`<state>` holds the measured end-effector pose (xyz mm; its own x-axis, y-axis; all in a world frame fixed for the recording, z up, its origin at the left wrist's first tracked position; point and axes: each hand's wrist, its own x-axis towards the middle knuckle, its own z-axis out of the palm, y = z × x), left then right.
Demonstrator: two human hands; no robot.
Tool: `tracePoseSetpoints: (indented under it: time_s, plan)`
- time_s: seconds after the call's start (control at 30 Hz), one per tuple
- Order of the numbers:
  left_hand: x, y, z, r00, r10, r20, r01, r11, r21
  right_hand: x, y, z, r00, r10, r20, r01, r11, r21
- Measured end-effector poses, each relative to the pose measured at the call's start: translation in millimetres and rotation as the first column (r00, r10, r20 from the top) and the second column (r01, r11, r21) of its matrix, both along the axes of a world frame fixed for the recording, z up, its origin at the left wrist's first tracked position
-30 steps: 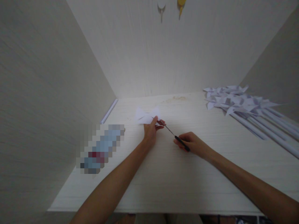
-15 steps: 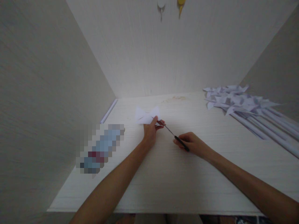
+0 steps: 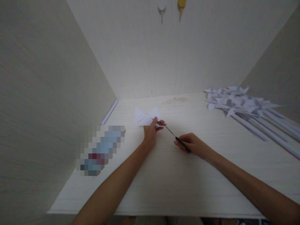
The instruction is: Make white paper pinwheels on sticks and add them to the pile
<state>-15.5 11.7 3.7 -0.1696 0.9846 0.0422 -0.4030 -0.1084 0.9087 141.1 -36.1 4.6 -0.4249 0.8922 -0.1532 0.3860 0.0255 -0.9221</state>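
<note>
Just past the middle of the table, my left hand (image 3: 151, 131) pinches a white piece of paper (image 3: 144, 119) with slits cut in from its edges. Its thumb lies on top, at the right side of the sheet. My right hand (image 3: 187, 142) is closed around the black handle of a pair of scissors (image 3: 182, 144), seen nearly edge-on. Their thin blades slant up and left to the paper's right edge, beside my left fingertips. How far the blades reach into the paper is partly hidden by my left fingers.
Several white paper pinwheels (image 3: 241, 101) on rolled paper sticks (image 3: 248, 126) lie piled at the right. A single paper roll (image 3: 109, 112) rests along the left wall. Nearer on the left is a blurred-out bluish item (image 3: 103, 150). Walls enclose the white table (image 3: 150, 187) on three sides.
Both hands, the paper and the scissors stay almost in place. The paper has shifted very slightly left and down in the view.
</note>
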Motion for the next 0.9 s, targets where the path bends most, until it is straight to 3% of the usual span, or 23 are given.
tracePoseSetpoints:
  time_s: [0.1, 0.2, 0.33, 0.43, 0.67, 0.9]
  plan:
    - [-0.8, -0.1, -0.5, 1.0, -0.001, -0.01, 0.001, 1.0, -0.007, -1.2, -0.2, 3.1, 0.992, -0.071, -0.105, 0.071, 0.997, 0.005]
    - [1.9, -4.4, -0.2, 0.985, -0.148, -0.084, 0.148, 0.989, -0.008, -2.3, 0.2, 4.8, 0.949, -0.214, -0.233, 0.221, 0.975, 0.002]
    - [7.6, -14.1, 0.2, 0.883, -0.385, -0.267, 0.388, 0.921, -0.044, -2.7, 3.3, 0.2, 0.858, -0.362, -0.364, 0.369, 0.928, -0.053]
    - [9.9, -18.4, 0.3, 0.805, -0.457, -0.378, 0.47, 0.88, -0.063, -1.9, 5.3, -5.9, 0.803, -0.418, -0.426, 0.416, 0.904, -0.101]
    - [9.6, -18.0, 1.8, 0.786, -0.453, -0.421, 0.485, 0.874, -0.035, -0.3, 8.3, -10.8, 0.823, -0.359, -0.44, 0.386, 0.922, -0.031]
    - [8.9, -16.5, -3.2, 0.808, -0.397, -0.435, 0.41, 0.91, -0.069, -0.4, 7.3, -9.7, 0.839, -0.35, -0.416, 0.354, 0.933, -0.07]
